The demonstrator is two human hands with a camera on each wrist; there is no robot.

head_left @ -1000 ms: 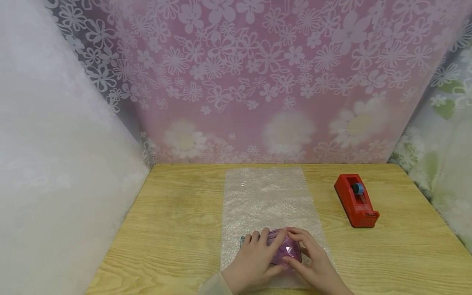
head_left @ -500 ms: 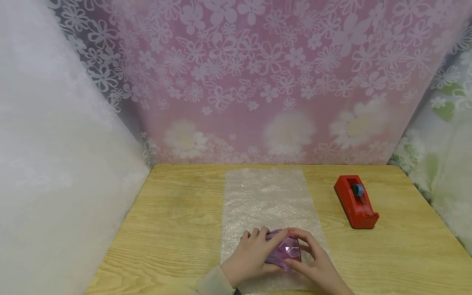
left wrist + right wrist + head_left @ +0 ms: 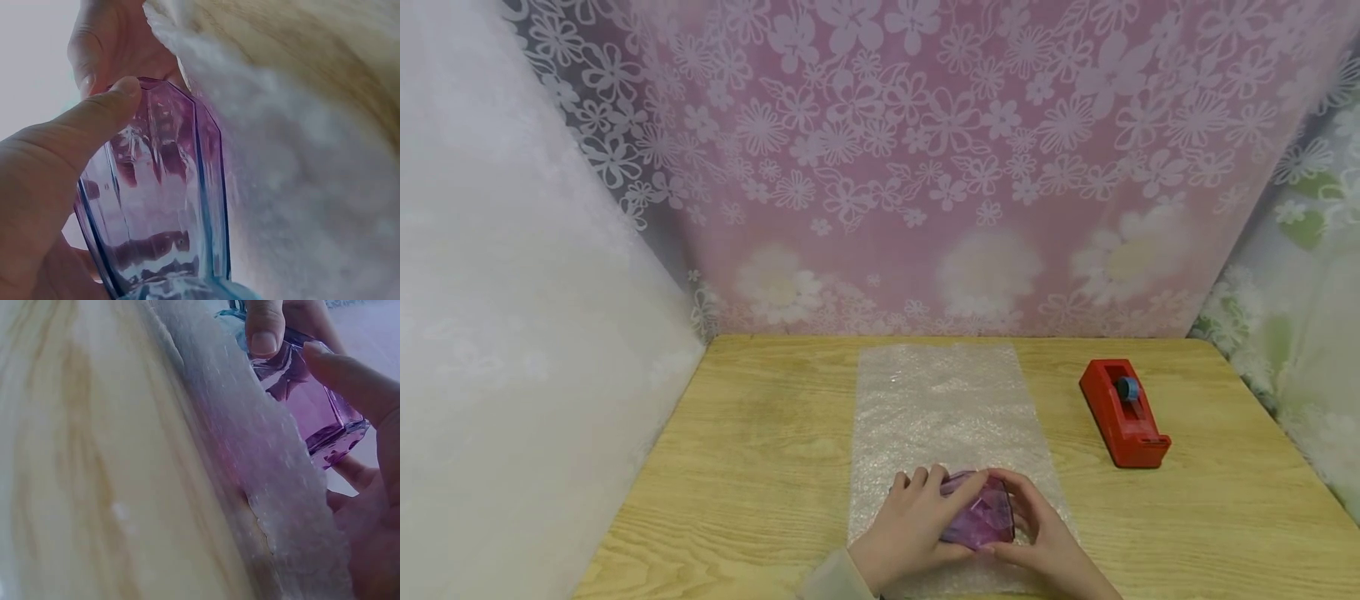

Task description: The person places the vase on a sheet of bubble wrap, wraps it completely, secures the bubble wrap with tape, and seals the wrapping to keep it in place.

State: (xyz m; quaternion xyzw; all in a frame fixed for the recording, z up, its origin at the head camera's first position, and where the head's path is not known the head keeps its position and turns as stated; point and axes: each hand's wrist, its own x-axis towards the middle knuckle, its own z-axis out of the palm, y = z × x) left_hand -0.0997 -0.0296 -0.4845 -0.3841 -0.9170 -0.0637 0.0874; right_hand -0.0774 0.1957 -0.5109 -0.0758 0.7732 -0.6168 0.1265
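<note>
A faceted glass piece [image 3: 981,517], purple shading to blue at one end, lies on its side over the near part of a bubble wrap sheet [image 3: 947,400]. My left hand [image 3: 906,525] grips it from the left, thumb and fingers around it. From the right, my right hand [image 3: 1048,537] holds the purple end between thumb and fingers. Ribbed walls of the glass [image 3: 162,187] show in the left wrist view, with the left thumb along its rim. In the right wrist view the glass's purple corner [image 3: 319,412] sits between both hands.
A red tape dispenser [image 3: 1123,417] with a blue-cored roll stands right of the wrap on the wooden table [image 3: 760,433]. Floral fabric [image 3: 925,167] hangs behind the table, and pale fabric walls flank it left and right.
Between my hands the glass has turned slightly, showing its facets differently. My right thumb has shifted down along it. The wrap and dispenser have stayed in place.
</note>
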